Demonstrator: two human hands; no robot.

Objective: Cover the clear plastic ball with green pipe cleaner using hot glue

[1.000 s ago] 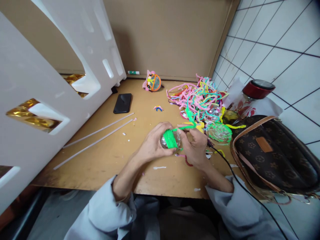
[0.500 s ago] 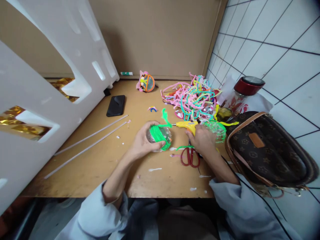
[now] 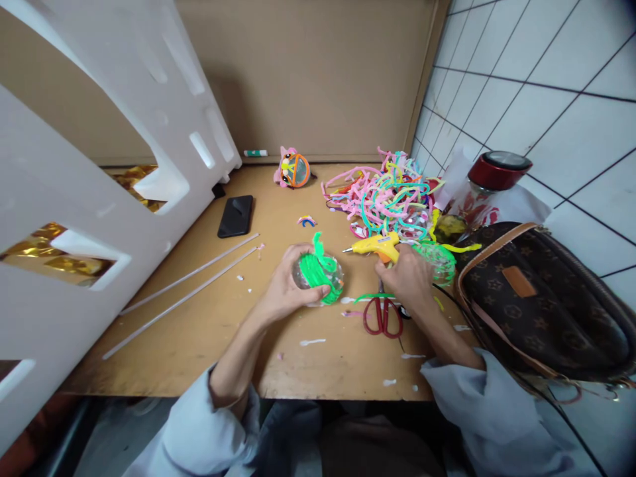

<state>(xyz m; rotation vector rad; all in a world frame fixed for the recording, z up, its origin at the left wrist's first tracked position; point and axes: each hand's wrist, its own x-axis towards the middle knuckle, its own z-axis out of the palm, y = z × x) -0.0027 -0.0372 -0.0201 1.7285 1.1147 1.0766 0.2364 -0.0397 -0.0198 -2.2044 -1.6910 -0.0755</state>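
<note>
My left hand point(image 3: 288, 285) is closed around a clear plastic ball point(image 3: 336, 273), its thumb across the front. Green pipe cleaner point(image 3: 313, 270) covers part of the ball, and one loose end sticks up at the top. In my right hand point(image 3: 410, 275) is a yellow hot glue gun point(image 3: 371, 245), its metal nozzle pointing left and standing apart from the ball. Red-handled scissors point(image 3: 382, 318) lie just below that hand, beside a short green strip point(image 3: 370, 297). Another clear ball with green strands point(image 3: 437, 262) rests behind the right hand.
A tangled heap of coloured pipe cleaners point(image 3: 392, 192) lies at the back right, near a red-lidded jar point(image 3: 497, 172) and a brown handbag point(image 3: 536, 298). To the left are a phone point(image 3: 236, 216), two thin white sticks point(image 3: 183, 298) and a white plastic crate point(image 3: 163, 79). A decorated ball point(image 3: 298, 169) sits behind.
The glue gun has drawn back to the right and upward, away from the pipe cleaner. The loose green end now lies closer against the ball. The whole view has shifted slightly.
</note>
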